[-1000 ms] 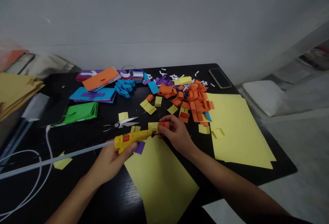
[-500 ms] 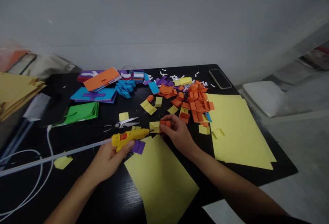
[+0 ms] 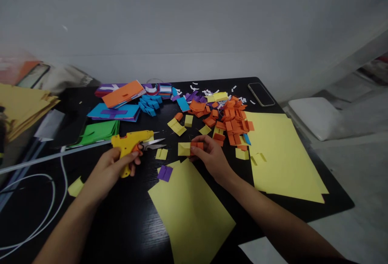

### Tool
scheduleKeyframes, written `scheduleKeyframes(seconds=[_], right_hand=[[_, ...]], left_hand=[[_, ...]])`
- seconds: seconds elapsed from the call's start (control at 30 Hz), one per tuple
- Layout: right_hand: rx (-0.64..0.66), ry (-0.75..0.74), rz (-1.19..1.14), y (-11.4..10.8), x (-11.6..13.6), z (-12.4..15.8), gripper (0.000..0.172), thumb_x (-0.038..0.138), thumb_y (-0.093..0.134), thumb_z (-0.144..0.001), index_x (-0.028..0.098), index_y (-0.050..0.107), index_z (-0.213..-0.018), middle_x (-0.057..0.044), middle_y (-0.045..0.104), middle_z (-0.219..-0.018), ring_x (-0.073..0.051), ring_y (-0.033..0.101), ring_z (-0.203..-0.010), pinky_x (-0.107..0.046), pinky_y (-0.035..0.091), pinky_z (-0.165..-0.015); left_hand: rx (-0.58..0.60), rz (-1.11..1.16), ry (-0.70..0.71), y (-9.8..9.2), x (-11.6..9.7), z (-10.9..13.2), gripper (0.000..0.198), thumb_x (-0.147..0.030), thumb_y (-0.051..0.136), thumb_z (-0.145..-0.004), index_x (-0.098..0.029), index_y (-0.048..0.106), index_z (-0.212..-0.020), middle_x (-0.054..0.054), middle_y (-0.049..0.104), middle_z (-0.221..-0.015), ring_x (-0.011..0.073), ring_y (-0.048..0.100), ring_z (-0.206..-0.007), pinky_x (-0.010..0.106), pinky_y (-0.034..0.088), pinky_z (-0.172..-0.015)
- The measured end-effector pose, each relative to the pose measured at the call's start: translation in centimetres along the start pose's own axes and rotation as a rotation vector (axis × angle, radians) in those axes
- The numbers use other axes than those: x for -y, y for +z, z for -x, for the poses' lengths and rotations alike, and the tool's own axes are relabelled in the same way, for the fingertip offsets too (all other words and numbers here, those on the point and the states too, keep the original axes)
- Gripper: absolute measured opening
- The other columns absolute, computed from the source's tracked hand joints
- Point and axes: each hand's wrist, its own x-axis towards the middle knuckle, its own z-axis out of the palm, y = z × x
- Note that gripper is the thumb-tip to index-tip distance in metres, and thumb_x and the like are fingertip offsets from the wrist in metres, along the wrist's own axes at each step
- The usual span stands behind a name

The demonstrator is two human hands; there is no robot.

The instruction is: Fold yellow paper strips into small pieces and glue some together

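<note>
My left hand [image 3: 117, 165] is wrapped round the grip of a yellow hot glue gun [image 3: 133, 139], its nozzle pointing right above a pair of scissors [image 3: 153, 144]. A long glue stick [image 3: 72, 149] sticks out of the gun's back end. Between the thumb and fingers of my right hand [image 3: 210, 157] is a folded orange paper piece [image 3: 197, 146], with a folded yellow paper piece [image 3: 184, 149] against its left side. Below both hands lies a yellow paper sheet [image 3: 194, 207], with a small folded purple piece [image 3: 165, 173] at its upper left corner.
Orange folded pieces [image 3: 235, 122] are heaped behind my right hand. Yellow sheets [image 3: 279, 155] lie at the right, a phone [image 3: 261, 94] behind them. Folded green paper [image 3: 100, 131] and a blue stack [image 3: 115, 111] are at the left. A white cable [image 3: 54, 199] loops at the left edge.
My left hand has drawn the glue gun back to the left and up, away from the yellow piece. My right hand stays nearly in place with the orange piece.
</note>
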Motion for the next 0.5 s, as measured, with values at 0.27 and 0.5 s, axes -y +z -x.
scheduleKeyframes(seconds=[0.27, 0.5], right_hand=[[0.014, 0.033, -0.001, 0.3, -0.1, 0.1, 0.028, 0.033, 0.081, -0.074, 0.022, 0.062, -0.091, 0.001, 0.069, -0.078, -0.016, 0.068, -0.068, -0.033, 0.062, -0.065], [0.039, 0.051, -0.041, 0.4, -0.3, 0.1, 0.032, 0.035, 0.082, -0.072, 0.021, 0.061, -0.092, 0.003, 0.068, -0.076, -0.015, 0.07, -0.066, -0.032, 0.063, -0.065]], left_hand=[[-0.097, -0.42, -0.081, -1.4, -0.5, -2.6, 0.051, -0.065, 0.06, -0.082, -0.017, 0.072, -0.069, 0.004, 0.065, -0.057, 0.0196, 0.056, -0.052, 0.027, 0.038, -0.046], [-0.071, -0.825, -0.096, -1.1, -2.1, -3.2, 0.063, -0.071, 0.046, -0.089, -0.02, 0.068, -0.059, 0.008, 0.065, -0.057, 0.0245, 0.06, -0.055, 0.029, 0.036, -0.05]])
